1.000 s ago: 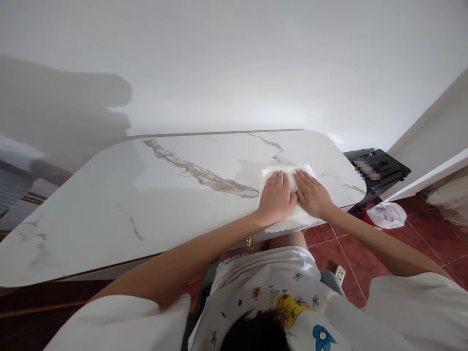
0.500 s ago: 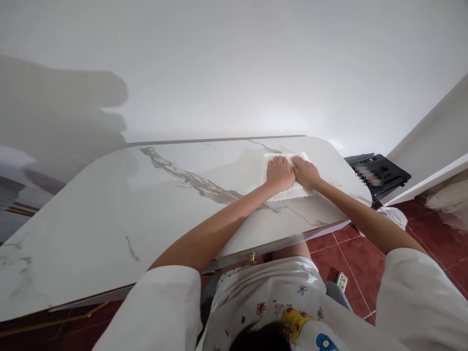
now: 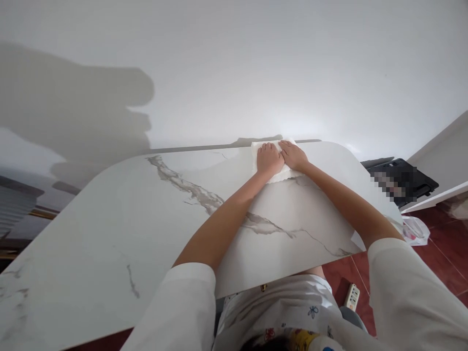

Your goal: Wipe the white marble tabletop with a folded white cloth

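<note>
A white paper towel lies on the white marble table, at the far edge next to the wall. My left hand presses flat on its left half, fingers stretched out and together. Beside it and touching it, my right hand presses flat on the right half. Both arms reach fully across the tabletop. Most of the towel is hidden under my hands.
A white wall rises right behind the table's far edge. On the red tiled floor to the right stand a black device, a white plastic bag and a small white power strip. A white panel leans at the right.
Both hands have slid the paper towel away from me, from the near right edge of the table to the far edge by the wall. My body has leaned forward.
</note>
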{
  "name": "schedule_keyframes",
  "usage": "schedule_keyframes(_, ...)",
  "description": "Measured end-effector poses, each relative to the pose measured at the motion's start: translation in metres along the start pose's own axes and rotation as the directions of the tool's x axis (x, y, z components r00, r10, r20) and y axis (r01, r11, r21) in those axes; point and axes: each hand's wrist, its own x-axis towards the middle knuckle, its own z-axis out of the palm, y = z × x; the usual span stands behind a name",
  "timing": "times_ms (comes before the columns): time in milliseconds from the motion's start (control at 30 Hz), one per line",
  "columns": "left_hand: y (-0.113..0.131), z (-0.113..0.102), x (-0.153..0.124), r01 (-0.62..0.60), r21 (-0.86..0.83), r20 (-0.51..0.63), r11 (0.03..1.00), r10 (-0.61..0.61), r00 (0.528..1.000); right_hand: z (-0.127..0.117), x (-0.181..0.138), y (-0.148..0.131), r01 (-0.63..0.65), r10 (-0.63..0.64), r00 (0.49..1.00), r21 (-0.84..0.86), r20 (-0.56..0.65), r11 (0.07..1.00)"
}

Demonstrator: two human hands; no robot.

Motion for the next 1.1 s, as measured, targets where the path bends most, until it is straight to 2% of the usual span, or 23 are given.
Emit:
schedule_keyframes(267, 0.014, 0.013, 0.025, 0.011, 0.038, -0.012, 0.999, -0.011, 1.0, 0.009, 0.021, 0.037, 0.01, -0.009, 1.0, 0.048, -0.018, 0.999)
schedule_keyframes(367, 0.023, 0.017, 0.03, -0.016, 0.044, -0.01, 0.999, 0.017, 1.0, 0.009, 0.021, 0.053, 0.021, -0.016, 0.997, 0.059, -0.072, 0.998)
schedule_keyframes(500, 0.035, 0.02, 0.03, -0.058, 0.044, -0.013, 0.997, 0.059, 0.998, 0.008, 0.014, 0.069, 0.012, -0.009, 0.997, 0.037, -0.082, 0.999)
schedule_keyframes(633, 0.044, 0.022, 0.023, -0.084, 0.022, -0.013, 0.996, 0.084, 0.996, 0.007, 0.002, 0.076, 0.023, -0.021, 0.994, 0.017, -0.107, 1.0)
schedule_keyframes(767, 0.052, 0.02, 0.01, -0.106, -0.006, -0.001, 0.994, 0.106, 0.994, 0.004, -0.017, 0.073, -0.018, 0.017, 0.993, -0.007, -0.113, 1.0)
schedule_keyframes(967, 0.063, 0.013, -0.02, -0.132, -0.027, 0.017, 0.991, 0.133, 0.991, -0.007, -0.055, 0.061, -0.085, 0.082, 0.994, -0.047, -0.075, 0.995)
schedule_keyframes(1100, 0.069, 0.01, -0.041, -0.165, -0.037, 0.004, 0.986, 0.165, 0.986, -0.011, -0.079, 0.055, -0.1, 0.093, 0.991, -0.07, -0.092, 0.993)
